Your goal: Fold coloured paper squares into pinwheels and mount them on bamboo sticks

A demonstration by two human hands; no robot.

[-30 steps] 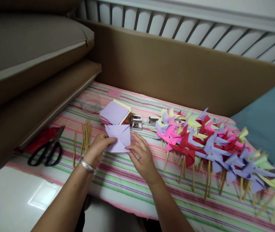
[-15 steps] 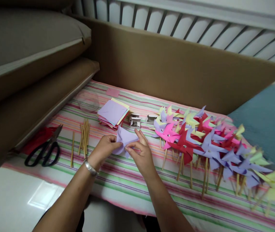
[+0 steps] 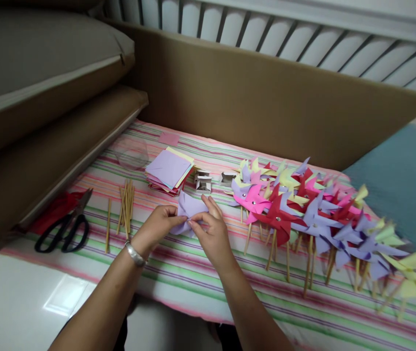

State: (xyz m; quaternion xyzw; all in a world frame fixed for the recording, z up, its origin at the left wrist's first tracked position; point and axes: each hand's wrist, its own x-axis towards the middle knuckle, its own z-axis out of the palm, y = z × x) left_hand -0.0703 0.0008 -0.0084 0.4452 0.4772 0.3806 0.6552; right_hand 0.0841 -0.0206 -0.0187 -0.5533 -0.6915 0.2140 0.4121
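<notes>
Bare forearms, no sleeves; a silver bangle (image 3: 135,254) on the left wrist

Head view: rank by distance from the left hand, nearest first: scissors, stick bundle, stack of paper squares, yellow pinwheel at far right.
From the left hand:
1. stick bundle, just to its left.
2. stack of paper squares, behind it, slightly right.
3. scissors, far left on the cloth.
4. yellow pinwheel, far right end of the row.

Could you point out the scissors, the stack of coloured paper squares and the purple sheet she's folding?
scissors (image 3: 65,229): head view, on the black handles.
stack of coloured paper squares (image 3: 168,169): head view, on the top purple sheet.
purple sheet (image 3: 190,206): head view, on the upper folded part between the hands.
</notes>
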